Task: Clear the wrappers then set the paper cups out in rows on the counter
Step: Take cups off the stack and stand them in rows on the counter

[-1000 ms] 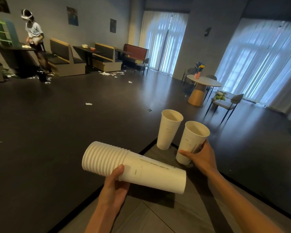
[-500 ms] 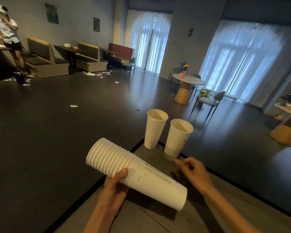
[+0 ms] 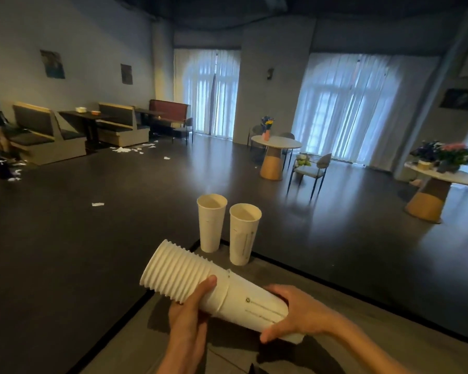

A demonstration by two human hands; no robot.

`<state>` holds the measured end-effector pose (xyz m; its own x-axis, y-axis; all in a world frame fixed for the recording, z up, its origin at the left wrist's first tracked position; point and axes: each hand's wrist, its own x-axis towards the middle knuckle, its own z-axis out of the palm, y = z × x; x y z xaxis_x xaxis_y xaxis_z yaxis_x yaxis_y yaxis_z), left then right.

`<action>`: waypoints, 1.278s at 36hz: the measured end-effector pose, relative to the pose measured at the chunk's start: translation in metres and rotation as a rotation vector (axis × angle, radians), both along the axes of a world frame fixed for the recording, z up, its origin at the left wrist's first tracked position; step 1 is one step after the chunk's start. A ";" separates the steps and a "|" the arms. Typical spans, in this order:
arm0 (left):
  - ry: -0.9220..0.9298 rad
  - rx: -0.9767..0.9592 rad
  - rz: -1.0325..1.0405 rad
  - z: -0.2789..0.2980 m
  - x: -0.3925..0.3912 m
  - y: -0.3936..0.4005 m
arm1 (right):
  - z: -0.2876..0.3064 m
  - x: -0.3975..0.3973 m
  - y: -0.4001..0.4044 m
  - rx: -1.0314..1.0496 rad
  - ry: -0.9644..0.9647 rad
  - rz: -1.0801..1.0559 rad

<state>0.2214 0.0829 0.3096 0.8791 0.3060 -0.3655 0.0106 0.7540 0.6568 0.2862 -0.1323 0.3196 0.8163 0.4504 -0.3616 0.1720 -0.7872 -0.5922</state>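
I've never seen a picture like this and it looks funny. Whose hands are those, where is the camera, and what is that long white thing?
The camera sits on a person's head, looking forward and down, so you see their own two hands. The long white thing is a stack of paper cups, pushed one inside another. The left hand grips its middle, and the right hand grips the end cup. Two single cups, the left cup and the right cup, stand upright side by side at the counter corner. Beyond is a café room.
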 end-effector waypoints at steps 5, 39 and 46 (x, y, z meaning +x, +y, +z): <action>0.000 -0.070 0.070 0.020 -0.001 0.010 | -0.008 0.008 -0.021 -0.128 -0.401 -0.098; 0.033 0.113 -0.165 0.044 0.008 -0.023 | -0.060 0.063 -0.043 0.460 -0.373 -0.750; 0.013 0.034 -0.332 0.042 0.000 -0.082 | -0.003 -0.001 -0.072 0.575 0.334 -0.332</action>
